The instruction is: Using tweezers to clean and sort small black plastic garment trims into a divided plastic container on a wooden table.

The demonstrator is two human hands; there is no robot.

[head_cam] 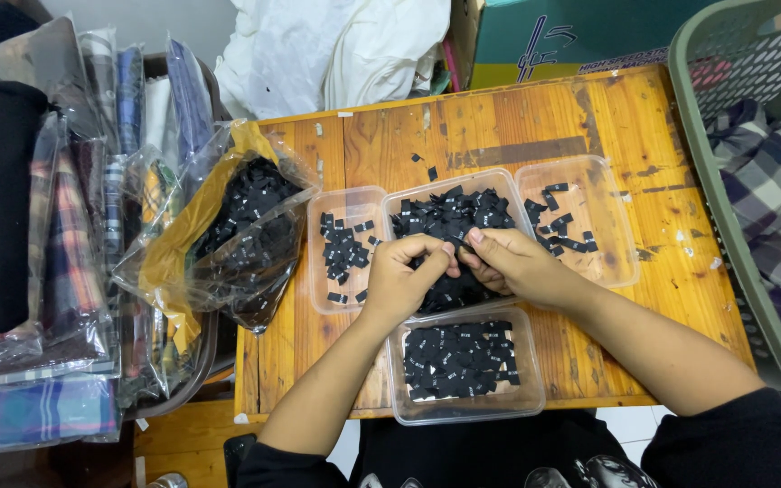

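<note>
Wooden table (499, 126) holds four clear tubs of small black tags. Both hands meet over the middle tub (449, 212). Left hand (401, 276) and right hand (510, 260) pinch tags (459, 246) together, sorting them; each tag likely needs dropping into its matching tub.

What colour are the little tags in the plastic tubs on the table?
The small tags are black with tiny white marks, seen clearly in the head view.
</note>
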